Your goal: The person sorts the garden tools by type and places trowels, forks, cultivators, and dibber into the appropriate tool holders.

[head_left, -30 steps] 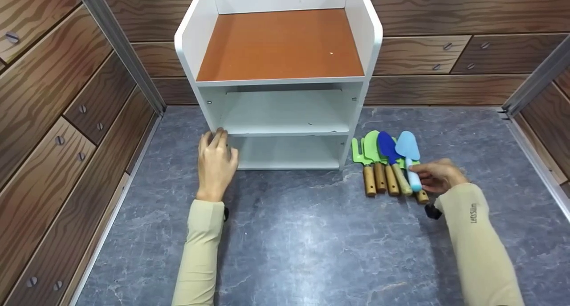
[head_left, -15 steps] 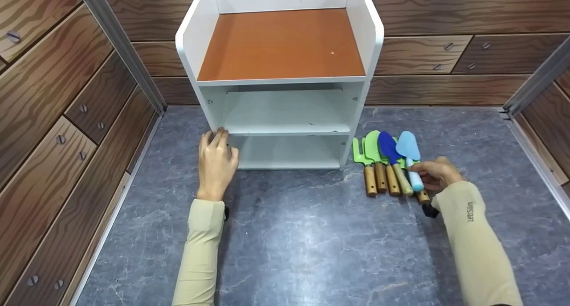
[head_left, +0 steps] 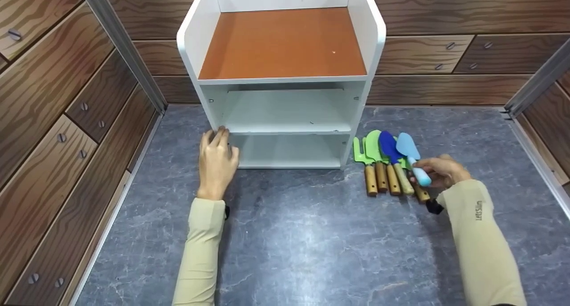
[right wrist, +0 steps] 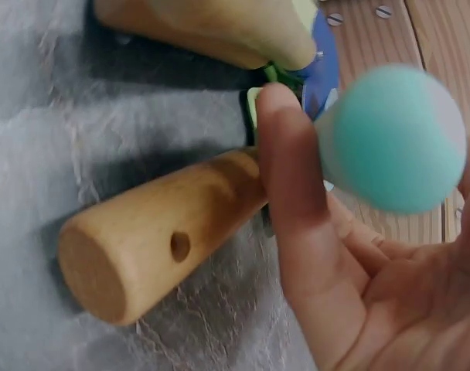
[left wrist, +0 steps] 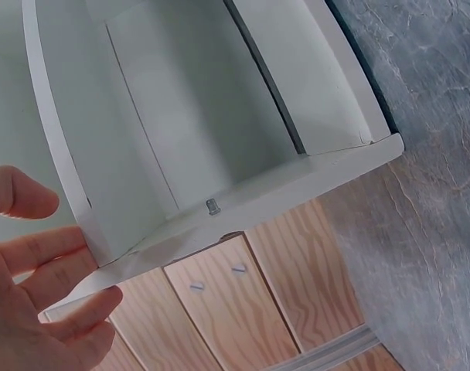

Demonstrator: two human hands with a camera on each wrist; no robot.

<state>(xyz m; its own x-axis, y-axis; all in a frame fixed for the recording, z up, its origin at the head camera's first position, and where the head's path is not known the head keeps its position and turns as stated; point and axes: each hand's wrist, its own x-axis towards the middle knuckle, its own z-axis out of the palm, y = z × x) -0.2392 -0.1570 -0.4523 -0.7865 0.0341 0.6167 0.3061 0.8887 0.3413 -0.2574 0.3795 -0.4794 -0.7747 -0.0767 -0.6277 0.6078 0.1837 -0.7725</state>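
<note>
In the head view, my right hand [head_left: 446, 170] pinches the handle of a light blue trowel [head_left: 407, 145] between thumb and fingers. Its rounded handle end [right wrist: 397, 139] faces the right wrist camera. Close by lie a green hand fork [head_left: 359, 152], a green trowel [head_left: 373, 146] and a dark blue trowel [head_left: 389, 147]. A wooden handle [right wrist: 165, 236] rests on the floor under my fingers. My left hand [head_left: 216, 165] touches the white shelf unit [head_left: 285, 79] at its left front edge. The left wrist view shows fingertips [left wrist: 80, 263] on both sides of a panel edge, thumb apart.
The shelf unit has an orange-brown top board [head_left: 282, 43] and two compartments beneath. Wood-patterned walls [head_left: 463, 12] stand behind and at both sides. Grey marbled floor [head_left: 303, 243] stretches in front of the unit.
The light blue trowel's handle has swung up and to the right in my right hand, away from the other tools. My left hand stays at the shelf unit's edge.
</note>
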